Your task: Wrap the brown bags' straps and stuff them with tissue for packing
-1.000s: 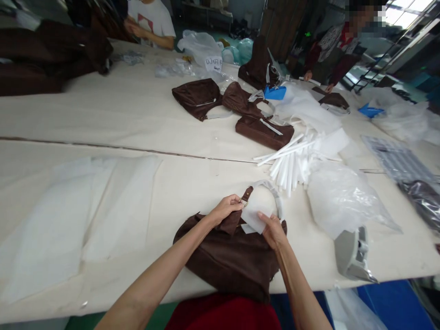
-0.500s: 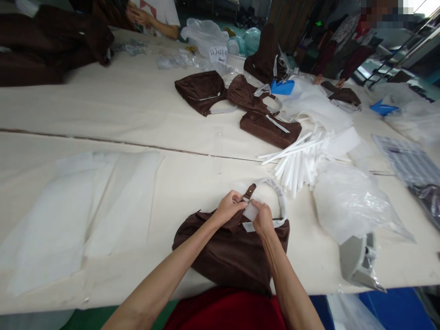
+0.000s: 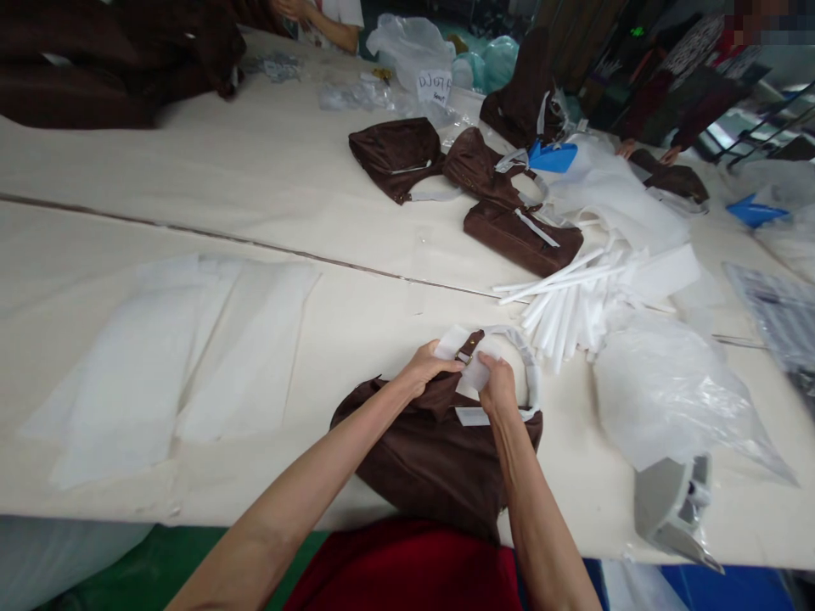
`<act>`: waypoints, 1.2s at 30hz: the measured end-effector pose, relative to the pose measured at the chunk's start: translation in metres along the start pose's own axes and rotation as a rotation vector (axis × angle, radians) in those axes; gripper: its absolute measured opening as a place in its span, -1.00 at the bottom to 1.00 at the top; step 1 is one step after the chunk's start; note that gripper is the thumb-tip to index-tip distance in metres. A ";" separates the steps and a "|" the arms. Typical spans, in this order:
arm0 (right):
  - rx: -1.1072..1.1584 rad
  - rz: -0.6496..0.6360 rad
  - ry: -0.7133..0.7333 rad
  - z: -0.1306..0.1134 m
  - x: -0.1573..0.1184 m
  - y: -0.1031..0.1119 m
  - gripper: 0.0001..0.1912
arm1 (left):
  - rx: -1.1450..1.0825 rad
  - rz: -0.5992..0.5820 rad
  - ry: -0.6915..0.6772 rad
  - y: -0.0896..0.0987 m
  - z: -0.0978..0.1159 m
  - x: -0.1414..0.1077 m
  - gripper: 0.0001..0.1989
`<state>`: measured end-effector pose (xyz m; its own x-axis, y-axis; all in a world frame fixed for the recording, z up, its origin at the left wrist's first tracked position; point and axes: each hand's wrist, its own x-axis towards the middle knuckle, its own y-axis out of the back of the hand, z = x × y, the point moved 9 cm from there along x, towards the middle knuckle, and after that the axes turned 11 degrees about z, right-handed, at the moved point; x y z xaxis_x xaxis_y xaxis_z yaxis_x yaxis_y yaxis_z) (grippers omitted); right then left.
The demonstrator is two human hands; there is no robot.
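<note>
A dark brown handbag point(image 3: 439, 450) lies on the table against my body, its handle point(image 3: 530, 365) wrapped in white and arching away from me. At the buckle end of the strap point(image 3: 469, 346), a small sheet of white tissue paper point(image 3: 474, 378) sits around and behind the brown leather. My left hand point(image 3: 428, 367) pinches the paper's left part beside the buckle. On the other side, my right hand point(image 3: 498, 382) pinches the paper's right part between thumb and fingers. A white strip point(image 3: 472, 417) lies across the bag's opening under my right wrist.
Several brown bags point(image 3: 522, 238) lie beyond, beside white paper rolls point(image 3: 560, 314). At right are a clear plastic bag point(image 3: 675, 382) and a grey tape dispenser point(image 3: 671, 505). White sheets point(image 3: 133, 365) spread at left. A co-worker's hands point(image 3: 668, 155) touch another bag at far right.
The white paper is now spread wider, showing on both sides of the strap, and my hands are slightly farther apart. The whole view has shifted a little.
</note>
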<state>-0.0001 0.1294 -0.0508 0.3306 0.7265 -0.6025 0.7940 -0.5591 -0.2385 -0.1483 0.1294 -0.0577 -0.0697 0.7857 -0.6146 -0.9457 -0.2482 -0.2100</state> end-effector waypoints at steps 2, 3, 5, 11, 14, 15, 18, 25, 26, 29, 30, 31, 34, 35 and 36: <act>-0.008 -0.008 0.007 -0.003 0.003 0.000 -0.70 | 0.020 -0.009 -0.013 -0.002 0.005 0.002 -0.50; -0.015 -0.013 0.015 -0.004 0.004 0.001 -0.70 | 0.036 -0.038 -0.011 -0.004 0.007 0.004 -0.51; -0.040 -0.021 0.040 -0.007 0.007 0.002 -0.70 | 0.079 -0.117 -0.003 -0.010 0.010 0.008 -0.53; -0.056 -0.036 0.077 -0.014 0.010 -0.008 -0.68 | 0.059 -0.212 -0.050 -0.023 0.028 0.019 -0.48; -0.043 -0.015 0.060 -0.019 0.008 -0.010 -0.69 | 0.043 -0.227 -0.041 -0.028 0.033 0.020 -0.50; -0.046 -0.020 0.063 -0.022 0.006 -0.010 -0.70 | 0.043 -0.235 -0.032 -0.030 0.033 0.019 -0.52; -0.060 -0.093 0.088 -0.031 -0.003 -0.003 -0.72 | 0.053 -0.264 -0.026 -0.032 0.036 0.018 -0.54; -0.282 -0.241 0.289 -0.042 -0.019 0.036 -0.23 | 0.079 -0.319 -0.022 -0.037 0.037 0.016 -0.57; -0.385 -0.267 0.401 -0.046 -0.019 0.035 -0.20 | 0.075 -0.332 -0.016 -0.039 0.037 0.015 -0.57; -0.734 -0.362 0.809 -0.061 -0.021 0.023 -0.31 | 0.075 -0.355 -0.013 -0.041 0.037 0.011 -0.58; -0.836 -0.388 0.942 -0.066 -0.023 0.018 -0.40 | 0.082 -0.351 -0.021 -0.041 0.038 0.010 -0.59; -0.922 -0.410 1.067 -0.071 -0.025 0.012 -0.49 | 0.095 -0.342 -0.030 -0.040 0.038 0.010 -0.59; -1.063 -0.492 1.338 -0.087 -0.034 -0.005 -0.72 | 0.154 -0.322 -0.079 -0.040 0.039 0.009 -0.62; -1.085 -0.539 1.388 -0.091 -0.038 -0.011 -0.77 | 0.179 -0.322 -0.104 -0.041 0.040 0.009 -0.63; -1.104 -0.596 1.413 -0.094 -0.041 -0.016 -0.82 | 0.204 -0.320 -0.133 -0.042 0.041 0.008 -0.64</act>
<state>0.0211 0.1462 0.0493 -0.4101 0.7733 0.4835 0.6846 -0.0893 0.7235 -0.1226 0.1697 -0.0228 0.2110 0.8750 -0.4356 -0.9689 0.1284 -0.2114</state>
